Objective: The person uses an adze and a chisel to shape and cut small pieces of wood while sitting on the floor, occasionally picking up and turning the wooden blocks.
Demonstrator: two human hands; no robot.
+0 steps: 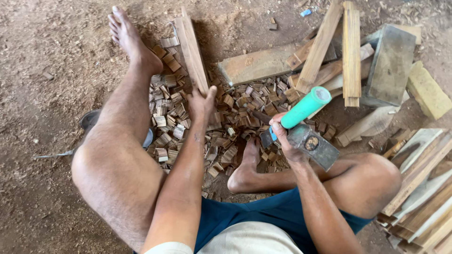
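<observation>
A hammer (308, 136) with a heavy, worn steel head and a turquoise handle is gripped in the right hand (285, 141), the fingers being wrapped fully shut around the handle close to the head; a dark blade or chisel-like tool appears to be held beside it in the same hand, though exactly how it is pinched cannot be told. The left hand (201, 102) is spread half open, its fingers resting against the lower end of a long wooden slat (192, 49) that is stood at a slant on the ground, so the slat is steadied rather than clenched. For the work in hand to be done well, it is judged that the slat should be kept firmly braced and upright against the ground, the fingers kept clear of the line where the edge would meet the wood, and the blow delivered squarely along the grain. Just beyond the hands, a dense heap of small wood chips (226, 117) is spread between the bare feet. Farther out, thicker planks (351, 51) and a grey stone block (391, 66) are piled at the upper right, and stacked boards (423, 188) lie beside the right knee on sawdust-covered earth.
</observation>
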